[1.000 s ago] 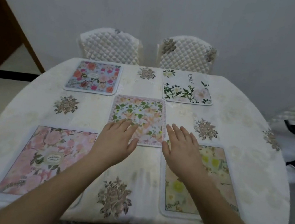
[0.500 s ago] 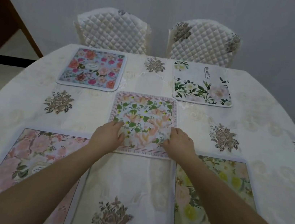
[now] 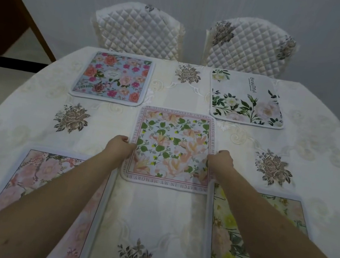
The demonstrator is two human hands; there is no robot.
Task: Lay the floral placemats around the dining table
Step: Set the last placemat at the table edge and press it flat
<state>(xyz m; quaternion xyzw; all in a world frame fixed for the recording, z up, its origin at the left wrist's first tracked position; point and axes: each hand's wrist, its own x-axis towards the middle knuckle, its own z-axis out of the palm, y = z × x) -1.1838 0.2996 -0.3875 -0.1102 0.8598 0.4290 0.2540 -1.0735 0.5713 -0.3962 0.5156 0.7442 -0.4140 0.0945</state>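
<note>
Centre placemat in both hands' grip, left, right; four placemats around.

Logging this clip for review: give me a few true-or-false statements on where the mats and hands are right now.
1. Five mats lie on the table. True.
2. Both hands grip the centre mat at its side edges. True: left hand, right hand.
3. The white mat reading "Beautiful" is at the far left. False: it is at the far right; the blue mat is far left.
4. The centre mat overlaps the blue mat. False: bare cloth shows between them.
5. Two quilted chairs stand at the far side. True.
</note>
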